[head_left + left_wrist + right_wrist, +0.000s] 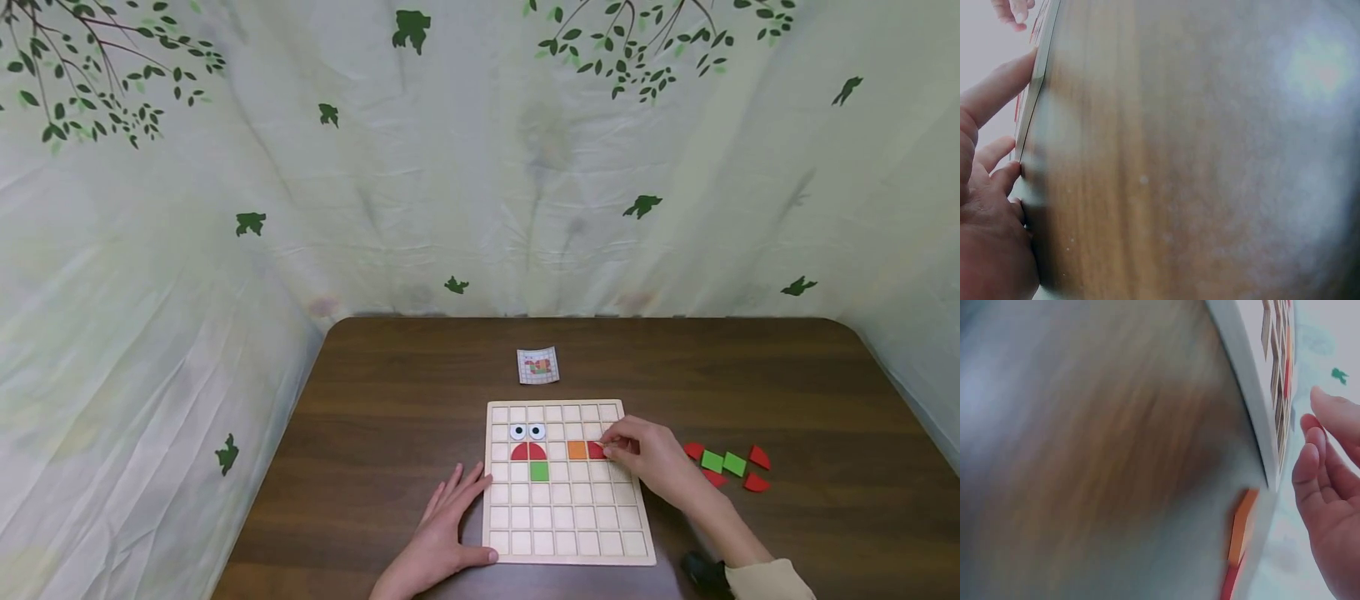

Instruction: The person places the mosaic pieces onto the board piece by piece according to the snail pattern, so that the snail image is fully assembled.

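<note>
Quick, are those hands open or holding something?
Left hand: open, touching the board.
Right hand: at the red piece beside the orange square; gripping or not cannot be told.

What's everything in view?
Backdrop: 1, pale with green leaves, behind table
Table: 1, brown, under board
Card: 1, whitish, beyond board
Grid board: 1, pale, on table
Eye pieces: 2, white/black, on board
Wedges: 7, red, three on board, four beside
Squares: 3, green, one on board, two beside
Square: 1, orange, on board
Unclear object: 1, black, near right wrist
Sleeve: 1, cream, right forearm
Left hand: 1, bare, board's left edge
Right hand: 1, bare, on board's rightmost wedge
</note>
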Tool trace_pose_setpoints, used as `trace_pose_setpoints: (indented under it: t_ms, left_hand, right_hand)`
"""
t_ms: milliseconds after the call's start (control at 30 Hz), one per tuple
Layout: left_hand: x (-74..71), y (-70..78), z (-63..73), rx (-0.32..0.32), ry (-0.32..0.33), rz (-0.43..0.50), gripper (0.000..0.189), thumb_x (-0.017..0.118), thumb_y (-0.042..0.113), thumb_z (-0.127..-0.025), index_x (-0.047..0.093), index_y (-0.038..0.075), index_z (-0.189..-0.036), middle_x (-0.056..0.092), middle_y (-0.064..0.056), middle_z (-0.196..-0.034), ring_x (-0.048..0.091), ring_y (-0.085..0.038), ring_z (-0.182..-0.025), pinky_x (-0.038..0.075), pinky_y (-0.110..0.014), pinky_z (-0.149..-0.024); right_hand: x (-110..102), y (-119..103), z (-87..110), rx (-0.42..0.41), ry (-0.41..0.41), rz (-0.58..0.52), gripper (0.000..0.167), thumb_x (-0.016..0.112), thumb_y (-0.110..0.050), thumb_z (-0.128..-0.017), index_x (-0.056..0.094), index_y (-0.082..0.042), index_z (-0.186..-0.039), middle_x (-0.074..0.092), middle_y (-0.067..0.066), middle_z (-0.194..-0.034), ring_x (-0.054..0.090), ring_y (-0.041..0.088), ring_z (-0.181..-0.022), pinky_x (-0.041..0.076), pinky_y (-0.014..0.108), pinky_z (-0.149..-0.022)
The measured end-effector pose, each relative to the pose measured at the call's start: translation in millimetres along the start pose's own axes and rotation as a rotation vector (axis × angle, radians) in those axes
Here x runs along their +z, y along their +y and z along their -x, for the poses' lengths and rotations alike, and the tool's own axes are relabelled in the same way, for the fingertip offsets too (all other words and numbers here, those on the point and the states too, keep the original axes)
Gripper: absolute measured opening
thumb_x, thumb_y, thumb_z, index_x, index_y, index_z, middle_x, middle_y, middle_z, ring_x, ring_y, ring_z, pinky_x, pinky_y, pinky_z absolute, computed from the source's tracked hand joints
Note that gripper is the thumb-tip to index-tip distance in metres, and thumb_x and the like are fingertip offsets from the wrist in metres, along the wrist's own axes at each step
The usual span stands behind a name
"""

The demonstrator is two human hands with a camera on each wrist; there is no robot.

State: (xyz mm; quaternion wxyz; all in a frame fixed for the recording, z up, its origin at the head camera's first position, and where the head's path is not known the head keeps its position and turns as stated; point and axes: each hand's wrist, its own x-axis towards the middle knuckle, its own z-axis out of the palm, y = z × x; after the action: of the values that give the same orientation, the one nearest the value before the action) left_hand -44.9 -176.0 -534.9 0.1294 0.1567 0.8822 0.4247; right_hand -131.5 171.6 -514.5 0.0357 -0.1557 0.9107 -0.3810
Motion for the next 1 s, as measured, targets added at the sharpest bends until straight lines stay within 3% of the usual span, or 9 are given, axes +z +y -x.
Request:
trace_pose_setpoints:
  t_ms: [167, 333, 500, 833, 1000]
  left_hand:
    - [0.4, 0.0, 0.5, 0.002, 0.004, 0.004, 0.093, 0.087, 0.036, -0.069, 0.044, 0.018, -0.149, 0.027, -0.001, -0.16, 0.008, -0.033, -0.149, 0.002, -0.056, -0.112]
    - [1.2, -1.3, 0.4, 0.008, 0.008, 0.001, 0.093, 0.087, 0.036, -0.069, 0.043, 0.019, -0.149, 0.028, -0.001, -0.16, 0.008, -0.033, -0.149, 0.002, -0.055, -0.112]
    - [1.5, -1.8, 0.5, 0.011, 0.009, -0.001, 0.093, 0.087, 0.036, -0.069, 0.043, 0.018, -0.15, 0.027, -0.003, -0.16, 0.008, -0.033, -0.149, 0.003, -0.051, -0.112]
    - [1.5, -2.0, -0.2, -0.001, 0.002, -0.007, 0.093, 0.087, 0.036, -0.069, 0.043, 0.019, -0.15, 0.027, -0.001, -0.16, 0.008, -0.031, -0.149, 0.002, -0.052, -0.112]
    - [1.5, -2.0, 0.8, 0.013, 0.009, -0.005, 0.093, 0.087, 0.037, -0.069, 0.043, 0.018, -0.149, 0.027, -0.002, -0.16, 0.009, -0.033, -0.149, 0.002, -0.054, -0.112]
  right_hand:
    - [-12, 12, 10.7, -0.042, 0.022, 0.041, 0.019, 0.078, -0.009, -0.082, 0.074, -0.021, -0.097, 0.063, -0.012, -0.095, 0.053, 0.009, -0.077, 0.048, 0.025, -0.065]
    - [-24, 23, 20.7, -0.065, 0.052, 0.102, 0.025, 0.078, -0.006, -0.082, 0.074, -0.021, -0.102, 0.066, -0.01, -0.104, 0.058, 0.013, -0.091, 0.052, 0.031, -0.073]
    - [-36, 31, 28.5, -0.061, 0.054, 0.098, 0.028, 0.077, -0.003, -0.082, 0.074, -0.021, -0.103, 0.066, -0.008, -0.108, 0.062, 0.016, -0.096, 0.054, 0.033, -0.077]
    - [-56, 44, 33.3, -0.059, -0.019, 0.119, 0.029, 0.078, -0.003, -0.081, 0.073, -0.019, -0.105, 0.065, -0.007, -0.108, 0.061, 0.014, -0.092, 0.054, 0.029, -0.076]
    - [-62, 52, 33.8, -0.043, -0.074, 0.154, 0.031, 0.078, -0.003, -0.081, 0.073, -0.019, -0.106, 0.065, -0.007, -0.11, 0.061, 0.018, -0.096, 0.054, 0.036, -0.079]
